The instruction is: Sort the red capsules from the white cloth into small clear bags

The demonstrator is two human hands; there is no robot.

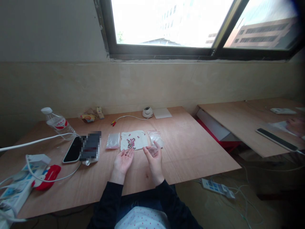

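Head view looks down on a light brown plywood table (pixel 186 149) under a dark-framed window. Both hands rest palm-up near the table's front middle. The left hand (pixel 123 160) lies loosely cupped, fingers uncurled, with what look like a few small reddish pieces in the palm; they are too small to be sure of. The right hand (pixel 154 156) pinches a small clear plastic bag (pixel 153 150) between thumb and fingers. Just beyond the hands lies a white cloth (pixel 133 140) with a cluster of small red and dark beads (pixel 131 142) on it. A flat clear zip bag (pixel 112 140) lies just left of the cloth, and another clear zip bag (pixel 155 137) lies just right of it, near the right fingertips. Farther left are a black phone (pixel 73 150) and a clear plastic water bottle with a white cap (pixel 58 123). At the far right, another person's hand (pixel 295 125) rests on a second table (pixel 238 124).
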